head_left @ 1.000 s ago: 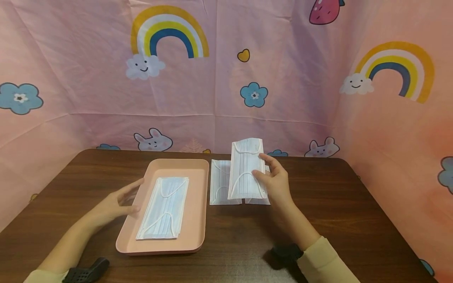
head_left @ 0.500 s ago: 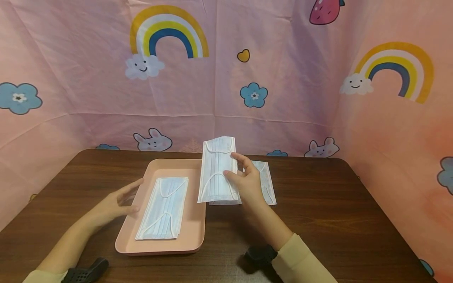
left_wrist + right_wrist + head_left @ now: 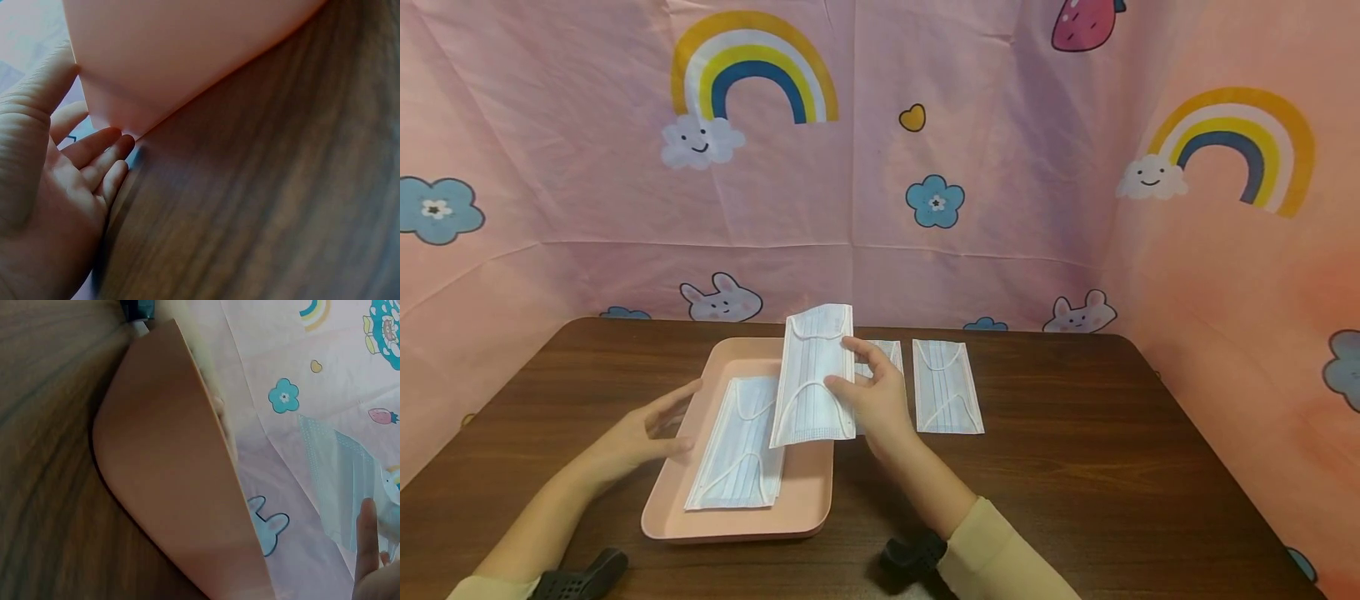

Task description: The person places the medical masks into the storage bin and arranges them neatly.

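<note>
My right hand (image 3: 878, 404) pinches a pale blue face mask (image 3: 815, 375) by its right edge, between thumb and fingers. The mask hangs tilted above the right part of a pink tray (image 3: 808, 504), partly covering the view of it. Inside the tray lies a stack of face masks (image 3: 733, 458). In the right wrist view the held mask (image 3: 340, 481) shows beyond the tray wall. My left hand (image 3: 625, 446) rests at the tray's left rim, its thumb and fingers spread apart. The left wrist view shows its fingertips (image 3: 94, 147) touching the tray's outer wall.
Right of the tray, one face mask (image 3: 947, 387) lies flat on the dark wood table (image 3: 1075, 467). Another mask (image 3: 886, 354) beside it is partly hidden behind my right hand. A pink patterned cloth (image 3: 880, 183) hangs around the table's back and sides.
My right hand has carried its mask leftward, from above the masks on the table to above the tray's right part. The left hand has stayed at the tray rim.
</note>
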A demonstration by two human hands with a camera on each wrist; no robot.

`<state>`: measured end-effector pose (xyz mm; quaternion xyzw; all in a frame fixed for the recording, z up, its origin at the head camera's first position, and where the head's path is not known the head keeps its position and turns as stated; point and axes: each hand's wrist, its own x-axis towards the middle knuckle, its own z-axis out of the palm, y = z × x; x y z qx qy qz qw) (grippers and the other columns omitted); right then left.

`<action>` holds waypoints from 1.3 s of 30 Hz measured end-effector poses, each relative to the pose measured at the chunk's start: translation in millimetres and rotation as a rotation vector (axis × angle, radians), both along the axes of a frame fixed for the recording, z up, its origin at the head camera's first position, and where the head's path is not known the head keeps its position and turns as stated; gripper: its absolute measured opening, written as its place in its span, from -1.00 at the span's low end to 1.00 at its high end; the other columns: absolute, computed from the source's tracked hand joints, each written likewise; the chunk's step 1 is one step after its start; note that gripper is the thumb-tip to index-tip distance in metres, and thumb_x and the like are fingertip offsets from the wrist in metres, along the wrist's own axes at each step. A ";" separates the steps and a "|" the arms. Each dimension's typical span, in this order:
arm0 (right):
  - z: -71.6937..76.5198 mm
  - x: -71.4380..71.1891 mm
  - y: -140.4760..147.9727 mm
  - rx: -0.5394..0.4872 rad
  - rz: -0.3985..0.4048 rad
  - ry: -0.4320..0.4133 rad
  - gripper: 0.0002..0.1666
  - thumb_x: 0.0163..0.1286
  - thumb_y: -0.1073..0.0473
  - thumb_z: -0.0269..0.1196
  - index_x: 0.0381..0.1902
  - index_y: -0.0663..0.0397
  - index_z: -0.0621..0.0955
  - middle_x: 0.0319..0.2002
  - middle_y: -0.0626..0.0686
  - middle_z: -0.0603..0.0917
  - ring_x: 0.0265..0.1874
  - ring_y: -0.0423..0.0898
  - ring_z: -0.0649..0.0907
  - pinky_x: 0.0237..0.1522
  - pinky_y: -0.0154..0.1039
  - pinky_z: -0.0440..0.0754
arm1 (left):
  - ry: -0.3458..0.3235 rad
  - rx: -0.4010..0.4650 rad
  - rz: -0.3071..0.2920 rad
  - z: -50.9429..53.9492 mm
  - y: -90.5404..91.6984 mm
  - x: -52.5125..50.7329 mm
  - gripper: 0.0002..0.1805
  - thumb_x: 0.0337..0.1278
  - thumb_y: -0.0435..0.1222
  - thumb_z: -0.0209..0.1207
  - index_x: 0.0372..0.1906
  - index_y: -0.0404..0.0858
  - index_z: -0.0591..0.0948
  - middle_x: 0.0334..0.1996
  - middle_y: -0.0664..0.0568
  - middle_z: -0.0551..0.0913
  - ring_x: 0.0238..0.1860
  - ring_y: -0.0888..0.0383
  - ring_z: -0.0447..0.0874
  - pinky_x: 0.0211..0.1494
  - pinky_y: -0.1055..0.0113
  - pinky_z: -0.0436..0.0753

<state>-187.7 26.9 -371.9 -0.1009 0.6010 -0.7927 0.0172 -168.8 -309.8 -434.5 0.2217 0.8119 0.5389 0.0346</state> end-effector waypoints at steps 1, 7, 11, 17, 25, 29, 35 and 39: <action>-1.1 0.5 -3.0 -0.005 0.003 -0.005 -0.35 0.14 0.56 0.27 0.19 0.09 0.49 0.06 0.12 0.39 -0.22 0.07 0.70 -0.32 -0.10 0.67 | 0.001 -0.002 0.001 -0.1 -0.2 0.1 -0.17 0.10 -0.50 0.21 0.45 -0.39 0.09 0.35 -0.36 0.20 0.14 0.50 0.34 -0.01 0.40 0.51; -6.5 4.1 -21.3 0.007 -0.007 -0.029 -0.36 0.12 0.54 0.31 0.17 0.05 0.52 0.13 0.09 0.37 -0.26 -0.01 0.68 -0.27 -0.16 0.66 | 0.010 -0.028 0.012 -0.5 -1.3 -0.1 -0.16 0.10 -0.48 0.23 0.46 -0.36 0.09 0.35 -0.41 0.16 0.13 0.52 0.33 -0.01 0.41 0.51; -10.1 7.7 -33.1 0.028 -0.032 -0.041 -0.38 0.11 0.52 0.33 0.14 0.08 0.53 0.17 0.07 0.39 -0.18 -0.06 0.63 -0.19 -0.20 0.64 | 0.028 -0.043 0.015 -0.8 -1.8 0.1 -0.16 0.09 -0.48 0.24 0.46 -0.35 0.10 0.38 -0.33 0.17 0.14 0.53 0.32 -0.01 0.43 0.49; -15.9 12.7 -48.1 0.072 -0.053 -0.025 -0.43 0.08 0.52 0.36 0.08 0.16 0.54 -0.15 0.09 0.62 -0.23 -0.06 0.67 -0.23 -0.22 0.65 | 0.024 -0.017 -0.001 -1.1 -2.3 0.2 -0.16 0.09 -0.50 0.23 0.46 -0.37 0.09 0.40 -0.27 0.16 0.16 0.52 0.31 0.01 0.44 0.48; -23.2 19.5 -66.0 0.068 -0.047 -0.066 -0.44 0.07 0.53 0.36 0.06 0.14 0.54 -0.12 0.06 0.47 -0.35 -0.05 0.69 -0.34 -0.20 0.66 | 0.017 -0.029 0.009 0.1 -1.8 0.2 -0.15 0.09 -0.48 0.24 0.46 -0.36 0.10 0.37 -0.43 0.12 0.15 0.53 0.30 0.01 0.45 0.47; -24.2 22.3 -74.1 0.075 -0.055 -0.080 -0.44 0.07 0.55 0.34 0.04 0.14 0.54 -0.12 0.07 0.44 -0.35 -0.04 0.70 -0.35 -0.21 0.66 | 0.014 -0.051 0.024 0.1 -1.7 -0.7 -0.15 0.09 -0.46 0.26 0.47 -0.34 0.10 0.37 -0.44 0.12 0.13 0.56 0.29 -0.01 0.43 0.49; -25.2 22.5 -83.2 0.117 -0.110 -0.105 -0.46 0.02 0.56 0.37 -0.02 0.12 0.57 -0.17 0.05 0.43 -0.37 -0.10 0.67 -0.35 -0.23 0.65 | -0.006 -0.056 0.032 0.9 -0.7 -1.2 -0.14 0.10 -0.44 0.26 0.47 -0.32 0.10 0.38 -0.43 0.11 0.11 0.58 0.29 -0.03 0.40 0.51; -25.9 21.4 -85.1 0.163 -0.140 -0.120 -0.47 -0.01 0.55 0.40 -0.06 0.12 0.59 -0.20 0.04 0.44 -0.35 -0.12 0.65 -0.33 -0.25 0.64 | 0.009 -0.046 0.027 0.7 -0.3 -1.3 -0.15 0.08 -0.46 0.26 0.46 -0.36 0.11 0.36 -0.44 0.12 0.12 0.57 0.30 -0.03 0.41 0.51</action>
